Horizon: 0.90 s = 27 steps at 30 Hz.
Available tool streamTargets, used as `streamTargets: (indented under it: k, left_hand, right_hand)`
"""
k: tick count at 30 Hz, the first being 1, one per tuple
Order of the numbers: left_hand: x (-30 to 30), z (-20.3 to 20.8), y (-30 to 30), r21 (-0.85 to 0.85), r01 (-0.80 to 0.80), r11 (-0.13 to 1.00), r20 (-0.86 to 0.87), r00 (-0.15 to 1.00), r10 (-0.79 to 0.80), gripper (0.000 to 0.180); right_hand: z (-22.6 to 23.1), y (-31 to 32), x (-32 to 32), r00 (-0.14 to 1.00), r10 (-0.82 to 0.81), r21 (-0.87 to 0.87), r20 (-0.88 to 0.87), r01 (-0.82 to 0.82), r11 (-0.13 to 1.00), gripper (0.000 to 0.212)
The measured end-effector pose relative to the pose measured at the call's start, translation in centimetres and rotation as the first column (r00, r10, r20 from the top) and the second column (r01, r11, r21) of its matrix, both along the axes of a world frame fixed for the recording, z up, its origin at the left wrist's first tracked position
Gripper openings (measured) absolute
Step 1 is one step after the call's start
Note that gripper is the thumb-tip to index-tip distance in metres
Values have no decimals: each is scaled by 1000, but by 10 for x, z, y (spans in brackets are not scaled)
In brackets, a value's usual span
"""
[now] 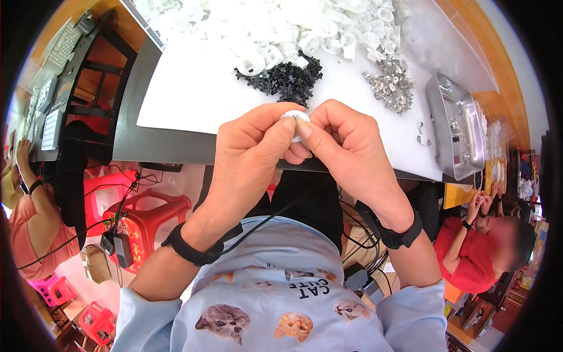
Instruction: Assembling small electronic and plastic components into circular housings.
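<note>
Both hands meet over the front edge of the table, pinching one small round white plastic part point(304, 117). My left hand point(249, 139) is closed on its left side, with thumb and forefinger on the rim. On the other side my right hand point(353, 142) presses its thumb against the part's face. The fingers cover much of it, so its details cannot be made out. Just beyond the hands lies a heap of tiny black plastic pieces point(287, 79). Farther right is a pile of small silvery metal pieces point(392, 84).
A large heap of white plastic parts point(281, 29) spreads over the white sheet point(182, 97) at the back. A metal tray point(435, 108) with small pieces stands at the right. Red stools point(170, 205) and cables are at lower left. Other people sit at left and right.
</note>
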<state>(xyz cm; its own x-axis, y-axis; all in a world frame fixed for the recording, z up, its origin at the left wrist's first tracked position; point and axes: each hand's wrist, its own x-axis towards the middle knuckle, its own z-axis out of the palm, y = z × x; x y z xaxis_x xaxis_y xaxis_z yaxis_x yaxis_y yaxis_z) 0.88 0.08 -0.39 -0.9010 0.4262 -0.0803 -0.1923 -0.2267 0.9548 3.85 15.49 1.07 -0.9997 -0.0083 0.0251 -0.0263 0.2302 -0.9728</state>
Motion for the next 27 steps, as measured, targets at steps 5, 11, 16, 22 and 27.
streamTargets:
  k: [5, 11, 16, 22, 27]
  left_hand:
    - [4, 3, 0, 6, -27, 1000, -18, 999, 27, 24]
    - [3, 3, -3, 29, 25, 999, 28, 999, -26, 27]
    - [5, 3, -3, -11, 1, 1000, -1, 1000, -1, 27]
    - [0, 2, -3, 6, 26, 1000, -22, 999, -26, 26]
    - [-1, 4, -1, -1, 30, 1000, -4, 1000, -30, 26]
  right_hand:
    - [2, 0, 2, 1000, 23, 57, -6, -23, 998, 22]
    - [-2, 4, 2, 1000, 27, -37, -8, -27, 999, 21]
    - [-1, 3, 2, 999, 31, -52, -14, -32, 998, 22]
    - [0, 4, 4, 999, 33, -7, -36, -33, 999, 21]
    - [-3, 6, 3, 999, 28, -7, -34, -29, 1000, 20]
